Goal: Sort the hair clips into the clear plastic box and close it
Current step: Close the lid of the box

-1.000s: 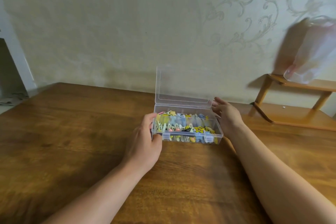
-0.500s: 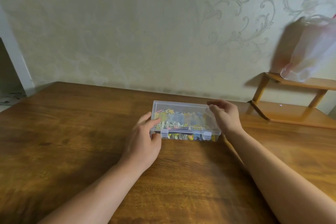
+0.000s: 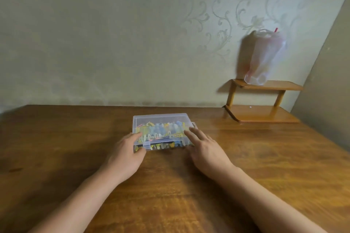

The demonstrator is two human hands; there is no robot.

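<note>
The clear plastic box (image 3: 161, 119) lies on the wooden table (image 3: 56, 147) with its lid down. Several colourful hair clips (image 3: 161, 130) show through the lid. My left hand (image 3: 126, 155) rests at the box's front left corner, thumb on the lid, fingers by the left front latch (image 3: 146, 145). My right hand (image 3: 204, 147) lies flat at the front right corner, fingers spread over the lid's edge and hiding the right latch. Neither hand holds the box off the table.
A small two-tier wooden shelf (image 3: 265, 115) stands at the table's back right, with a translucent plastic bag (image 3: 263, 58) on its top tier. A patterned wall runs behind the table. A slanted panel (image 3: 325, 91) closes off the far right.
The lid stood upright a second ago and came down on the box. My hands have since moved from the box's sides to its front corners. The camera view has swung left.
</note>
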